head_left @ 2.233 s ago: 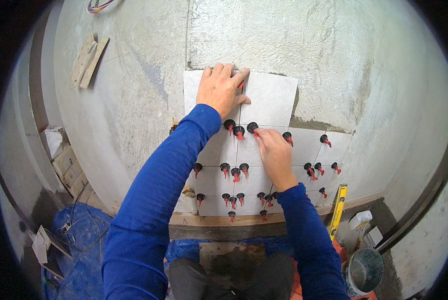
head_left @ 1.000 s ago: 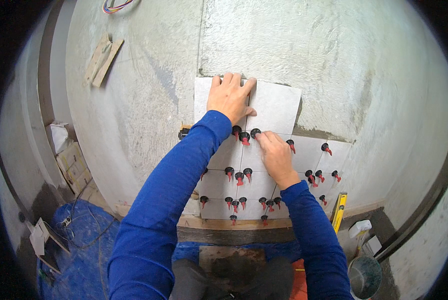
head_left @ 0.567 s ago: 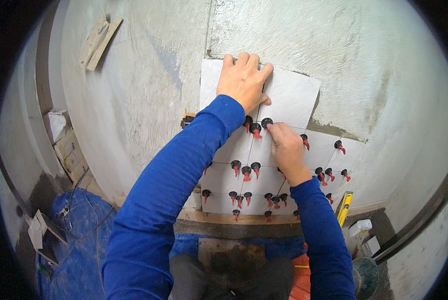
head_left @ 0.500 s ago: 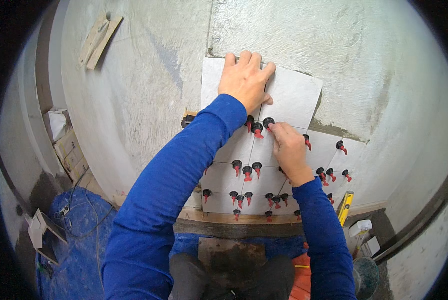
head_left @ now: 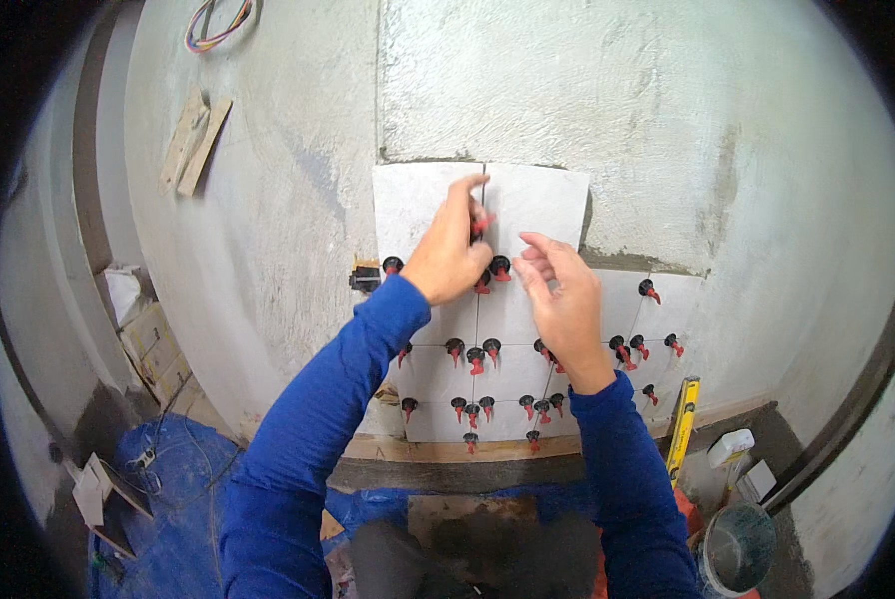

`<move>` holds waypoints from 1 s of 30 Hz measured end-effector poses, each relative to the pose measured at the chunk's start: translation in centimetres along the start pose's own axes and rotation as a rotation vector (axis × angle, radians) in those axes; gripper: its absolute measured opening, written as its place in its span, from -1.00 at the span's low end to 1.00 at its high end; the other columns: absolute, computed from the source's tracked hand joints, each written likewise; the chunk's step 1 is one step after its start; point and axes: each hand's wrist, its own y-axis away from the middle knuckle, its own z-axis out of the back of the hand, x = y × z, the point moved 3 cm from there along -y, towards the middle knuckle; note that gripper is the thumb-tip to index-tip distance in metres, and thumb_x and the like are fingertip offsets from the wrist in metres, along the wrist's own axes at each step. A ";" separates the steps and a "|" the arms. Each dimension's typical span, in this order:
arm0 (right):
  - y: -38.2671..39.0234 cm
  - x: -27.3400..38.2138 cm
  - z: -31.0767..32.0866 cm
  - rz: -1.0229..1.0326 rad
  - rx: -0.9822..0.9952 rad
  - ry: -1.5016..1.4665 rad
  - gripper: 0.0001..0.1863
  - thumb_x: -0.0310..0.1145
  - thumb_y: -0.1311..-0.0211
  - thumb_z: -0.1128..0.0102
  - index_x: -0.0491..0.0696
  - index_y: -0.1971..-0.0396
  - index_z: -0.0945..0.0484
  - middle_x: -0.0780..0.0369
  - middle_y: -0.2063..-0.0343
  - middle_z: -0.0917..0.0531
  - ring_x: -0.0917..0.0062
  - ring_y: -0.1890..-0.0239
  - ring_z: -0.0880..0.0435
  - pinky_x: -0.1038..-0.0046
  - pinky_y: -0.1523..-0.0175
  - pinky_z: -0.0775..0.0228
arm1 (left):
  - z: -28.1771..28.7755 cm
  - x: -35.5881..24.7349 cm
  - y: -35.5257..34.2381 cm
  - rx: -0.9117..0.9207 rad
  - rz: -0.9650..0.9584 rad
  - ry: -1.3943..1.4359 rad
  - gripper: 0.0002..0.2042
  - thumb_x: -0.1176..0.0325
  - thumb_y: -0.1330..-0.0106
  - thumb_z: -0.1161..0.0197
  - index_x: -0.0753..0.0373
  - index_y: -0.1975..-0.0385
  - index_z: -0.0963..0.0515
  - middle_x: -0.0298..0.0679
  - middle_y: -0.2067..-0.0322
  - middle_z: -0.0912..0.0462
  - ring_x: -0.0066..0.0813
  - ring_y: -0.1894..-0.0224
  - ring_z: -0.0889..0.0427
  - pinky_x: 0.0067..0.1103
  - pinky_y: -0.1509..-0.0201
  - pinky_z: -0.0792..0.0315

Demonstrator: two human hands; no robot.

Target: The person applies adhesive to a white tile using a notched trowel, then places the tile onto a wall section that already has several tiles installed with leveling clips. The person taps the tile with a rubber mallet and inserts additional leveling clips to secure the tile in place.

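Two pale grey tiles, a left one (head_left: pixel 413 205) and a right one (head_left: pixel 547 200), form the top row on the wall, with a narrow dark joint between them. My left hand (head_left: pixel 447 255) is over that joint, its fingers curled around a red and black tile leveling clip (head_left: pixel 480 224). Just below it, another tile leveling clip (head_left: pixel 500 268) sits at the tiles' lower edge, partly beside a third one. My right hand (head_left: pixel 564 295) hovers to the right of that clip, thumb and fingers apart, holding nothing visible.
More leveling clips (head_left: pixel 475 359) dot the lower tile joints. A black socket box (head_left: pixel 365 278) is set left of the tiles. On the right stand a yellow spirit level (head_left: pixel 683 424) and a bucket (head_left: pixel 737 549). Blue sheeting (head_left: pixel 173 509) covers the floor at left.
My left hand has come down from the tiles' top edge and now has a leveling clip in its fingers. My right hand has let go of the clip it was touching. The view has shifted.
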 end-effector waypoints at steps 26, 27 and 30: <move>1.3 -5.3 6.7 0.214 -0.057 0.610 -0.93 -0.43 -0.16 -0.45 0.00 0.34 -0.75 0.27 0.35 -0.68 0.30 0.19 -0.64 0.27 0.16 -0.54 | 0.7 -3.4 3.7 -0.081 -0.062 -0.047 -0.57 0.55 -0.27 -0.40 0.13 -0.16 -0.65 -0.19 -0.10 -0.59 -0.38 0.00 -0.65 -0.49 -0.01 -0.55; 1.2 -5.5 6.4 0.236 -0.030 0.629 -0.94 -0.43 -0.15 -0.44 0.00 0.36 -0.74 0.28 0.35 -0.67 0.31 0.19 -0.64 0.27 0.16 -0.55 | 1.2 -3.4 4.6 -0.110 -0.037 -0.034 -0.58 0.54 -0.27 -0.39 0.13 -0.15 -0.65 -0.18 -0.08 -0.60 -0.38 0.01 -0.64 -0.48 -0.01 -0.54; 1.1 -6.0 5.4 0.293 0.024 0.680 -0.95 -0.44 -0.13 -0.41 0.00 0.40 -0.70 0.28 0.37 -0.64 0.32 0.19 -0.63 0.27 0.15 -0.56 | 2.5 -3.3 7.9 -0.212 -0.032 0.022 -0.62 0.52 -0.27 -0.36 0.16 -0.11 -0.67 -0.17 -0.03 -0.62 -0.40 0.04 -0.63 -0.49 0.01 -0.51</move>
